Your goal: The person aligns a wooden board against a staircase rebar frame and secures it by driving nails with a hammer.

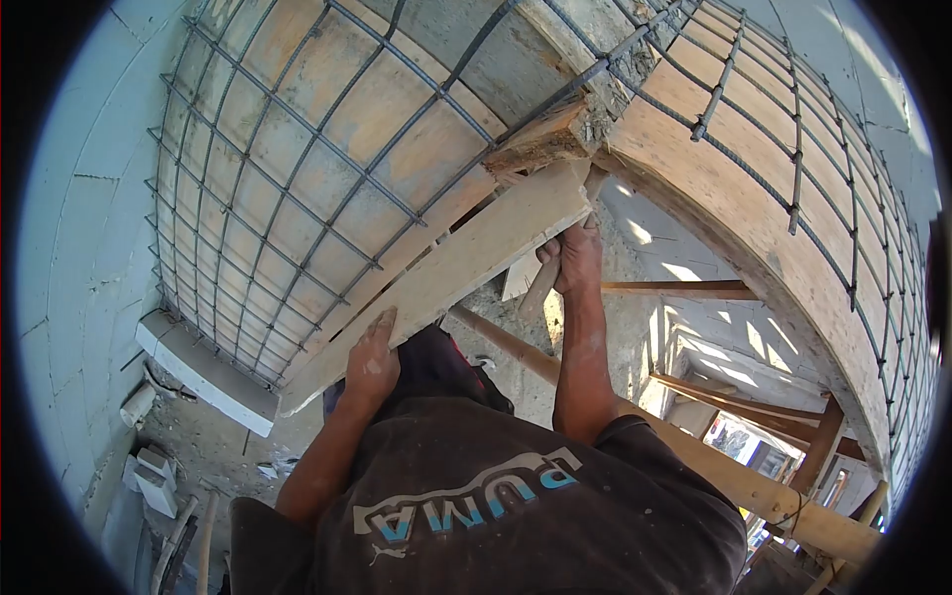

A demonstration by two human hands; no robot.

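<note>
A long pale wooden board runs diagonally along the lower edge of the plywood panel. My left hand grips the board's near edge towards its lower left end, fingers over its face. Close under the board's upper right end, my right hand is closed around a short wooden handle. The far end of that handle is hidden by the hand and board. A rough timber end sits just above the board's upper end.
A rebar mesh lies over the panel, and more bars cover a curved wooden form at right. A timber beam crosses below. Grey block walls stand at left, with a white block near the mesh.
</note>
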